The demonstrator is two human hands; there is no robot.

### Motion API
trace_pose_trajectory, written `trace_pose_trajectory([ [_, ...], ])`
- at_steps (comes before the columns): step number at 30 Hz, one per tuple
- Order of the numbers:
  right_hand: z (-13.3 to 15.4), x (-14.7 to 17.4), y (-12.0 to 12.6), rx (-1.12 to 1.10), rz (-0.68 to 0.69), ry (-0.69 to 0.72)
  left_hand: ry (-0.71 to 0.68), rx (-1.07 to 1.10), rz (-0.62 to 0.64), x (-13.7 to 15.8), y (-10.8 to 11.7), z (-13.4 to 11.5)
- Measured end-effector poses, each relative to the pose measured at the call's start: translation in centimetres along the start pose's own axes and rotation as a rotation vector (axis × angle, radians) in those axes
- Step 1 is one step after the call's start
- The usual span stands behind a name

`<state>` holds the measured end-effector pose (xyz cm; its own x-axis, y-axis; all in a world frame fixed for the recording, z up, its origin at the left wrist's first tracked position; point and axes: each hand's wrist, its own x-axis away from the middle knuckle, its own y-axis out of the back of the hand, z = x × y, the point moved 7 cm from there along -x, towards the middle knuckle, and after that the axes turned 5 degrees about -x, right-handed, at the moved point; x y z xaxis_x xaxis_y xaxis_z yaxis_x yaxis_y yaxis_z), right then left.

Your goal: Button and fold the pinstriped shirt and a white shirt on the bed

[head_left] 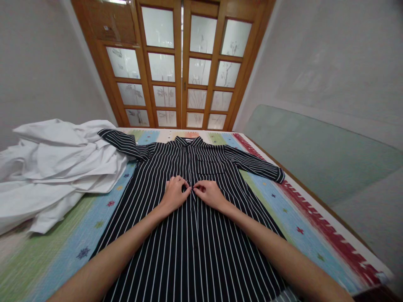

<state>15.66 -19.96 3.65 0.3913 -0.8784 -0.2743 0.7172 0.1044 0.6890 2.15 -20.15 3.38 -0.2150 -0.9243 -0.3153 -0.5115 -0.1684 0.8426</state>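
A black shirt with white stripes (163,251) lies spread face up, its collar at the far end and both sleeves out to the sides. Along its middle runs the button placket. My left hand (174,193) pinches the placket from the left at about chest height, thumb and fingers together. From the right, my right hand (210,193) pinches the same spot, its fingertips almost meeting the left ones. Whatever button sits between the fingertips is too small to make out. The chest pocket lies just beyond my right hand.
A heap of white cloth (63,163) lies on the left, touching the shirt's left sleeve. Beneath is a colourful patterned cover (302,222). Wooden doors with glass panes (182,63) stand beyond the far edge, and a pale green panel (315,147) leans along the right wall.
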Motion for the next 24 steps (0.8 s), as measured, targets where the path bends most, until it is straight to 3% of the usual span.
trace_pose_trajectory([
  [5,1.1,0.6,-0.4,0.256,0.034,0.074,-0.036,-0.032,-0.003,0.3,-0.2,0.1],
  [13,1.5,1.2,0.3,0.042,0.088,0.039,-0.095,-0.020,0.055,2.0,0.8,-1.1],
  [19,3.4,3.6,-0.8,0.045,0.290,0.058,-0.158,0.029,0.149,4.7,1.4,-2.8],
  [24,3.0,3.8,-0.3,0.099,0.232,-0.036,-0.166,0.117,0.237,5.4,1.3,-3.1],
])
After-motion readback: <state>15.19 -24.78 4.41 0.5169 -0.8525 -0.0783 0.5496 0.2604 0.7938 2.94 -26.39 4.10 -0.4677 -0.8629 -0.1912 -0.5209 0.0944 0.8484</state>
